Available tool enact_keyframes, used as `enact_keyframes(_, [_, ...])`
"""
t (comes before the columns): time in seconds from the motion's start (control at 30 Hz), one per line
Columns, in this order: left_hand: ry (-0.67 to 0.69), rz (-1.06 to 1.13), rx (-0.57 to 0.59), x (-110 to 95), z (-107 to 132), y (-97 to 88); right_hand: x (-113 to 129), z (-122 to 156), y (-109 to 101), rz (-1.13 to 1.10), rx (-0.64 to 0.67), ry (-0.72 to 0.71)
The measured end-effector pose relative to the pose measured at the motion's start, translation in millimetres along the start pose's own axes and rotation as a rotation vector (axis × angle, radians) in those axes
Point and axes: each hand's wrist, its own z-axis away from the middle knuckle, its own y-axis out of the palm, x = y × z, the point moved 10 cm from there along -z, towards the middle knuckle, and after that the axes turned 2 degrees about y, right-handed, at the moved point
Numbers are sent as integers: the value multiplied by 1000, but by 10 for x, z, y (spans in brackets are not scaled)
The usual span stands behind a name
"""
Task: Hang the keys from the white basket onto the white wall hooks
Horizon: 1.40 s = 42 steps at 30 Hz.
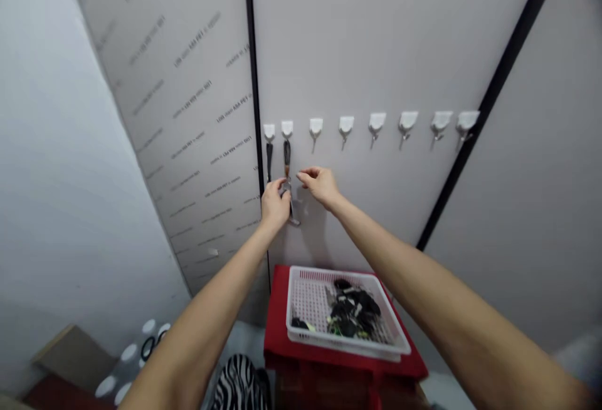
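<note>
On the second hook (287, 128) from the left hangs a key-fob-like strap (287, 154) with a black loop, a brown part and metal pieces below. My left hand (275, 204) is at the lower part of this strap, its thumb and fingers curled against it. A similar black strap (269, 158) hangs from the leftmost hook (269, 131), its lower end behind my left hand. Just to the right, my right hand (322, 185) is raised near the wall with thumb and forefinger pinched together. Anything between those fingertips is too small to make out.
Several more white hooks, such as one in the middle (347, 125), run rightward along the wall panel. Below, a white plastic basket (348, 346) with dark straps and metal pieces stands on a red surface (277, 328). A cardboard piece (75, 357) and white round-topped items (128, 352) are at lower left.
</note>
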Motion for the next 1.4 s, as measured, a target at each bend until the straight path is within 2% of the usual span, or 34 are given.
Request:
enact_keyframes(0.03, [22,-35,34,25,143,52,-120,134,18,12,72,11])
enact_keyframes(0.1, [10,-65,182,159,499,275,-430,490,82,75,269,56])
enact_keyframes(0.2, [-63,-106,521,441,1200,769,-997,1182,153,284,593,119])
enact_keyframes(0.27, [-81,-155,716,573,1656,1049,-1381,1598,109,480,720,150])
enact_keyframes(0.33, [-82,-186,852,628,1996,1245,-1624,1844,1,639,701,132])
enact_keyframes(0.43, [-79,-236,970,624,2256,1408,-1721,2013,-100,775,596,62])
enact_keyframes(0.53, [-161,-306,1053,707,2345,1470,-1739,2078,-85,799,579,79])
enact_keyframes(0.63, [-275,-324,1075,859,2341,1441,-1730,2072,-46,697,577,125])
enact_keyframes(0.77, [-356,-303,998,986,2202,1300,-1704,2010,-53,370,532,194])
enact_keyframes(0.9, [-392,-103,884,913,1988,1178,-1815,1933,-190,90,401,423])
enact_keyframes(1.0, [-363,-106,861,868,1877,1096,-1864,1921,-233,-162,332,612])
enact_keyframes(1.17, [-216,-314,873,821,1841,1018,-1774,1887,-220,-589,234,740])
enact_keyframes(1.3, [-116,-318,792,681,1809,1018,-1707,1952,-121,-655,269,789])
enact_keyframes(1.4, [-113,-273,692,600,1727,977,-1608,2016,12,-582,437,755])
